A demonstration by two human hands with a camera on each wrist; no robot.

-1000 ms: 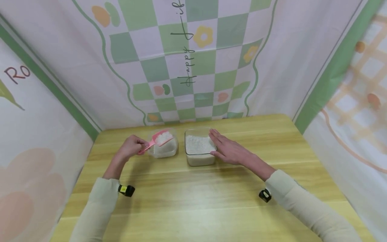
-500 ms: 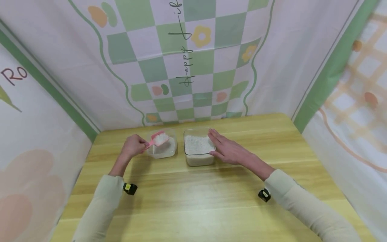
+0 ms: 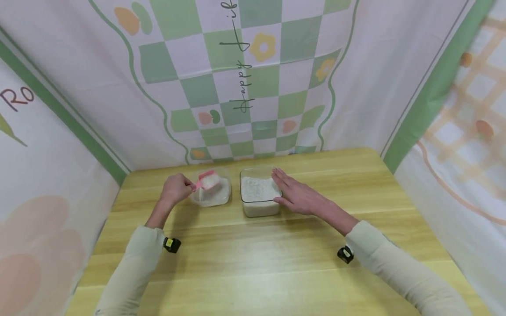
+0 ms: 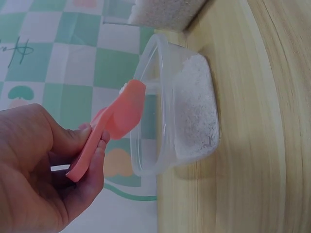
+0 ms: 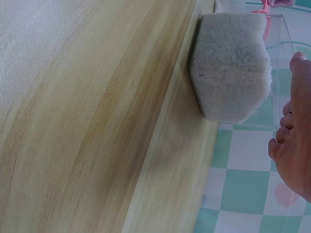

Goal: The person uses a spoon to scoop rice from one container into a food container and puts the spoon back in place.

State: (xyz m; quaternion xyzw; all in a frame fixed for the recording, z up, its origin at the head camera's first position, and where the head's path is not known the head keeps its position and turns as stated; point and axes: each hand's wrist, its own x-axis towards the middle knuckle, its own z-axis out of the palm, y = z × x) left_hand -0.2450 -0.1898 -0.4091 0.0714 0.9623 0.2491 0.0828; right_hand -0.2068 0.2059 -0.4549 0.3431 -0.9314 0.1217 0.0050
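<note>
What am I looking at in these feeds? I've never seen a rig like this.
There's no machine here: someone is working bare-handed. The wide view comes from a camera worn on the head, the two close ones from the wrist cameras. On the wooden table stand a clear plastic tub and, to its right, a clear square container, both holding white grains. The left hand pinches a pink scoop carrying grains over the tub. The right hand rests at the square container's rim, fingers straight.

Scoop (image 4: pixel 127 114) over tub (image 3: pixel 215 202); left of container (image 3: pixel 261 209)
</note>
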